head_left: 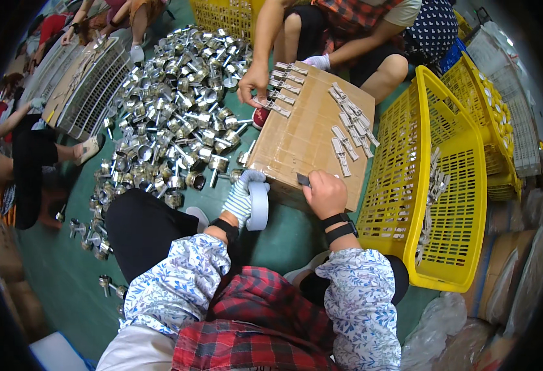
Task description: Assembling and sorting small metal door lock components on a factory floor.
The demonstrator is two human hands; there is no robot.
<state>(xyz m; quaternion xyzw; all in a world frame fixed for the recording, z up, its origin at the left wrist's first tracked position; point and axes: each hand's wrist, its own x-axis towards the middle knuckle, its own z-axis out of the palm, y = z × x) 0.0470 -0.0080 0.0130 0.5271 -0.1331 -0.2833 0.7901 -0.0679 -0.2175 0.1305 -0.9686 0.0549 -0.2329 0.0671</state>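
My left hand point(239, 195), in a striped glove, is closed on a wide pale grey roll of tape point(258, 207) beside the near left corner of a cardboard box point(284, 145). My bare right hand point(327, 196) is closed at the box's near edge. Between its thumb and fingers sits a small dark flat piece point(303, 180); I cannot tell what it is exactly. On the box top lie several flat metal clips point(340, 150), some loosely grouped on the right. Others, a row of clips point(285, 88), stick out along the far left edge.
Across the box, a co-worker's bare hand point(254, 85) touches a clip. Left, short metal cups with handles point(178, 111) are heaped on the green floor point(67, 272). A yellow basket point(410, 204) with metal pieces stands right; plastic bags point(438, 324) lie near it.
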